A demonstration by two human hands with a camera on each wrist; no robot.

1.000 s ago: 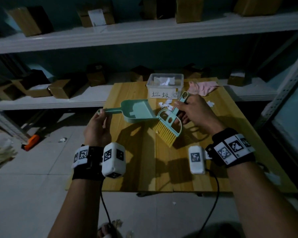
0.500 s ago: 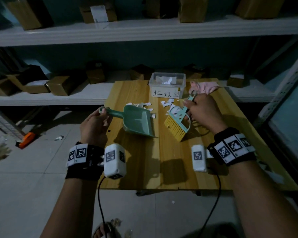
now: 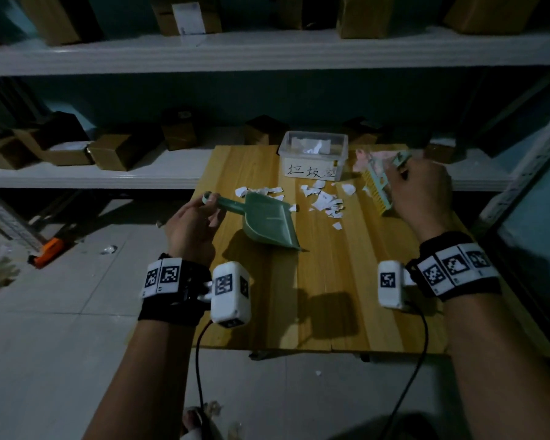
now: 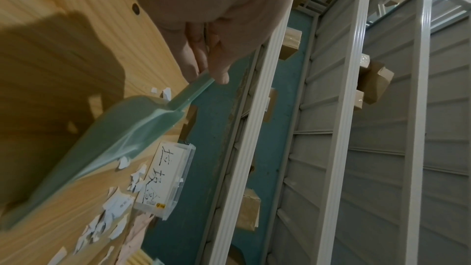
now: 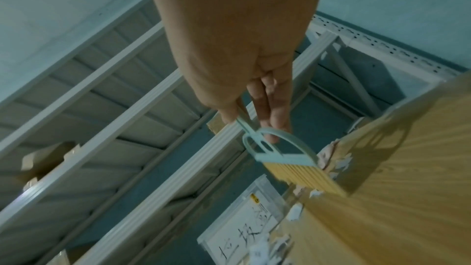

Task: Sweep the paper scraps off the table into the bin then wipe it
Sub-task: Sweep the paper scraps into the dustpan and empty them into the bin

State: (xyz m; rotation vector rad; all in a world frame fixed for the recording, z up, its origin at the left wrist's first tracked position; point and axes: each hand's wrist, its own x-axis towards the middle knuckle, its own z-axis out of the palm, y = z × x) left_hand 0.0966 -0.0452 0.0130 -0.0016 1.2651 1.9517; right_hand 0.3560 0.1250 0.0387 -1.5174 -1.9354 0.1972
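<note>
White paper scraps [image 3: 324, 201] [image 4: 114, 205] lie scattered on the wooden table [image 3: 331, 296] in front of a clear plastic bin [image 3: 313, 158] [image 4: 165, 178] [image 5: 239, 235] with a handwritten label. My left hand [image 3: 197, 223] [image 4: 214, 51] grips the handle of a green dustpan [image 3: 267, 222] [image 4: 102, 142], whose lip rests on the table left of the scraps. My right hand [image 3: 419, 188] [image 5: 254, 108] holds a small green brush [image 3: 378, 188] [image 5: 293, 162] with yellow bristles at the right of the scraps, bristles down near the table.
A pink cloth [image 3: 367, 157] lies behind the brush at the table's back right. White shelves [image 3: 267, 49] with cardboard boxes stand behind the table. An orange tool [image 3: 50, 247] lies on the tiled floor at left.
The brush has swung from the middle of the table up and out to the right, past the scraps. The dustpan has turned and come down with its mouth toward me.
</note>
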